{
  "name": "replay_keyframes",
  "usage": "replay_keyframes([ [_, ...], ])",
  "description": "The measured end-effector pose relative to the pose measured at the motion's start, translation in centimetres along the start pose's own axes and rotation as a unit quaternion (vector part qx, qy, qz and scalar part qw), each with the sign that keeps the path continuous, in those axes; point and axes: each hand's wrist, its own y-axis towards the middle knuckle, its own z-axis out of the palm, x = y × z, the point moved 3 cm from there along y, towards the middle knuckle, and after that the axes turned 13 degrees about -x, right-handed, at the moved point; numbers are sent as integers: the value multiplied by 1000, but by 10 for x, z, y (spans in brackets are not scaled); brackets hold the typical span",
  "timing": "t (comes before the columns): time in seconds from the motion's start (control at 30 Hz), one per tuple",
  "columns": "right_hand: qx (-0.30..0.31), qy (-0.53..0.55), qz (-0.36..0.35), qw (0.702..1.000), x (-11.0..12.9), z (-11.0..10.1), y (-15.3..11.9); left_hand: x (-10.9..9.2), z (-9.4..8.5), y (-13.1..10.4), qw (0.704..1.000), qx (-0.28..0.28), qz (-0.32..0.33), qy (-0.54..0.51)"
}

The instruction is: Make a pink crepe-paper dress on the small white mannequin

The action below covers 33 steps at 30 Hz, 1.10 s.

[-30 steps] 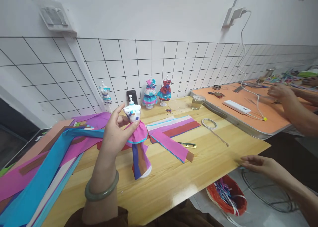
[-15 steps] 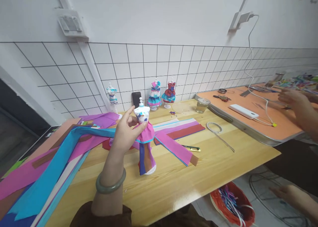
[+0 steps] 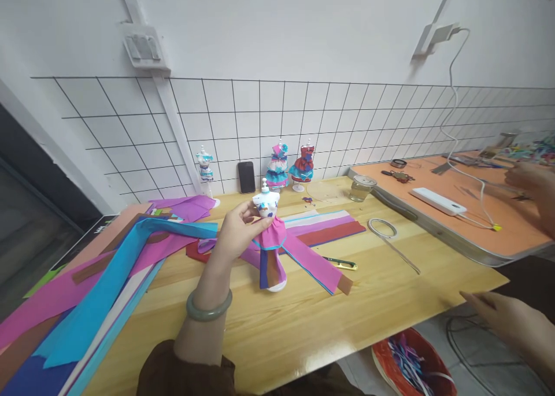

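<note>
A small white dress form (image 3: pixel 265 205) stands upright near the middle of the wooden table, with a pink gathered cloth (image 3: pixel 274 233) around its waist. Below that, blue and brown strips hang over its base. My left hand (image 3: pixel 240 228) closes its thumb and fingers on the form's side at the waist. At the right, beyond the table's front edge, my right hand (image 3: pixel 498 315) has its fingers stretched out, with nothing visible in it. A pink strip (image 3: pixel 314 263) with a brown end lies beside the form, next to a yellow-handled thread snipper (image 3: pixel 341 263).
Long coloured cloth strips (image 3: pixel 108 280) cover the left side. Dressed forms (image 3: pixel 277 165), a phone (image 3: pixel 247 177) and a glass jar (image 3: pixel 362 188) stand behind. A coiled cord (image 3: pixel 382 228) lies right. A co-worker's hand (image 3: pixel 533 182) is above the orange table (image 3: pixel 477 217). A red scrap basket (image 3: pixel 381 355) sits below.
My right hand has come up and left toward the table's edge. My left hand keeps hold of the dress form, which stands a little straighter. The view has turned slightly left.
</note>
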Motion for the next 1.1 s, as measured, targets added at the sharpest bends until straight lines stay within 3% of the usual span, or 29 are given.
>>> replay_keyframes([
  [0.07, 54, 10, 0, 999, 42, 7, -1, 4, 3, 1, 1000, 10, -5, 2],
  [0.13, 59, 89, -43, 993, 98, 13, -8, 6, 6, 0, 999, 28, -13, 11],
  [0.3, 84, 267, -187, 942, 247, 31, -43, 8, 10, -3, 996, 71, -27, 38],
  [0.4, 113, 307, -276, 904, 311, 43, -66, 6, 10, -3, 995, 84, -26, 42],
  [0.47, 129, 321, -322, 881, 338, 51, -80, 6, 9, -3, 995, 84, -26, 43],
  [0.63, 145, 316, -378, 858, 368, 69, -105, 5, 8, -4, 996, 82, -16, 38],
  [0.93, 41, 300, -405, 863, 384, 76, -125, 3, 8, -6, 995, 77, -10, 58],
  [1.1, 103, 342, -374, 856, 373, 74, -110, 0, 7, -6, 993, 94, -20, 65],
])
